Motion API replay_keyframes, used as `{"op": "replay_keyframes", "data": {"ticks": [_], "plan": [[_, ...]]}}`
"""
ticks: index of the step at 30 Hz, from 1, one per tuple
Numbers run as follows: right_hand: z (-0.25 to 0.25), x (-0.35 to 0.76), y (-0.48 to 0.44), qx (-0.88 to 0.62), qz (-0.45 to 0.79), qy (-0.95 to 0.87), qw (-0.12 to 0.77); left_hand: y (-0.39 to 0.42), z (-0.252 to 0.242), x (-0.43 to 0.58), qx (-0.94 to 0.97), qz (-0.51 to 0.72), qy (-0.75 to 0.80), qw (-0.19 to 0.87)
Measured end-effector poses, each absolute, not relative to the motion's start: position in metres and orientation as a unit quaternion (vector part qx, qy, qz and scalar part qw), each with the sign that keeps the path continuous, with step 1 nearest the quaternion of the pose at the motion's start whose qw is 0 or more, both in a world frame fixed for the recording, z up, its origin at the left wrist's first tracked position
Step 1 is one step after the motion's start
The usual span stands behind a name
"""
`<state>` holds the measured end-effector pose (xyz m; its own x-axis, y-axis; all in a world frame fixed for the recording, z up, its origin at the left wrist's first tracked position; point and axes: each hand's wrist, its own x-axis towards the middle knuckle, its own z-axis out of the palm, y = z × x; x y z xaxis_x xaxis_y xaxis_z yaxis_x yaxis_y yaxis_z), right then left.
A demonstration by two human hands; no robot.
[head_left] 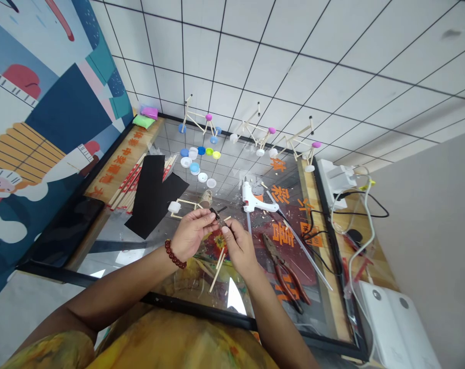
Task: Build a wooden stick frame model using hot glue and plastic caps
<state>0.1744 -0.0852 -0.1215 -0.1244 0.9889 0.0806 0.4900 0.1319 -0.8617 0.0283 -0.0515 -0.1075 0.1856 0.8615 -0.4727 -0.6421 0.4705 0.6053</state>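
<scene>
My left hand (pixel 192 233), with a red bead bracelet on the wrist, and my right hand (pixel 238 243) meet over the glass table (pixel 113 246). Both pinch a small dark piece (pixel 216 215) between their fingertips. My right hand also grips a few wooden sticks (pixel 218 267) that hang down below it. A small stick frame with a white cap (pixel 174 207) lies just beyond my left hand.
A white glue gun (pixel 255 200), red-handled pliers (pixel 284 271), black sheets (pixel 153 195), a bundle of sticks (pixel 130 182), coloured bottle caps (pixel 197 159) and three stick models (pixel 255 134) by the wall. A power strip (pixel 336 177) and cables at right.
</scene>
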Motion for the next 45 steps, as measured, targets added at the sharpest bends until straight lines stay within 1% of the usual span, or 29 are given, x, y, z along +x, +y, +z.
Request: {"op": "replay_keyframes", "data": {"ticks": [23, 35, 45], "plan": [[-0.1205, 0.1744, -0.0855, -0.565, 0.347, -0.663, 0.347, -0.0511, -0.1089, 0.0288, 0.172, 0.505, 0.408, 0.741], [-0.1202, 0.1744, -0.087, -0.567, 0.354, -0.657, 0.349, -0.0517, -0.1124, 0.0287, 0.246, 0.51, 0.417, 0.711], [-0.1213, 0.1743, -0.0869, -0.576, 0.336, -0.662, 0.343, -0.0514, -0.1111, 0.0303, 0.223, 0.5, 0.435, 0.715]]}}
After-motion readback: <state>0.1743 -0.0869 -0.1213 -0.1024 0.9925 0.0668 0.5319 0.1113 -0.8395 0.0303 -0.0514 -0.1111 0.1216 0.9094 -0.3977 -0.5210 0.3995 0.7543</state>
